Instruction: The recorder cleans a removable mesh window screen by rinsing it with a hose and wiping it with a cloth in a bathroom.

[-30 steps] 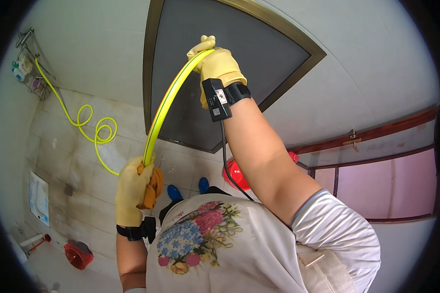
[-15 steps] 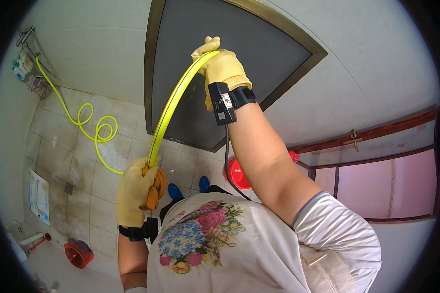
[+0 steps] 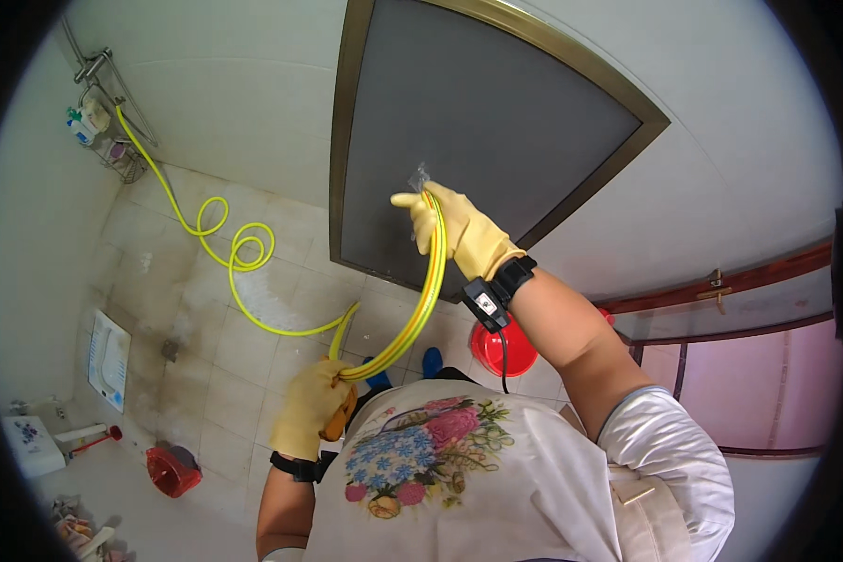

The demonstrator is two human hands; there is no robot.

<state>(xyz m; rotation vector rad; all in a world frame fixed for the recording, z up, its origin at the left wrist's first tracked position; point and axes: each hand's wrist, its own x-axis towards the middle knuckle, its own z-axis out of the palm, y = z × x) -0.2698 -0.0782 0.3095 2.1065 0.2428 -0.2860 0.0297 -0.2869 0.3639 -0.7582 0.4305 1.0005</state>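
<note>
My right hand (image 3: pixel 464 229), in a pale yellow rubber glove, grips the end of a yellow-green garden hose (image 3: pixel 431 281) in front of a grey door panel (image 3: pixel 478 103). Clear water (image 3: pixel 420 176) splashes at its fingertips. The hose curves down to my left hand (image 3: pixel 311 403), gloved the same way and closed round it near my body. An orange, wrinkled, cloth-like thing (image 3: pixel 339 419) shows at the left hand's palm side; part of it is hidden. From there the hose loops across the tiled floor to the wall tap (image 3: pixel 92 67) at the far left.
A squat toilet (image 3: pixel 110 361) lies in the floor at left. A red-lined bin (image 3: pixel 173 470) stands at lower left, near a white cistern (image 3: pixel 33 445). The red bucket (image 3: pixel 504 351) sits beneath my right forearm. A brown-framed window (image 3: pixel 721 375) is at right.
My right hand has come down and nearer, and the hose now bends the other way between my hands. Water shows at the right fingertips. The view has shifted left.
</note>
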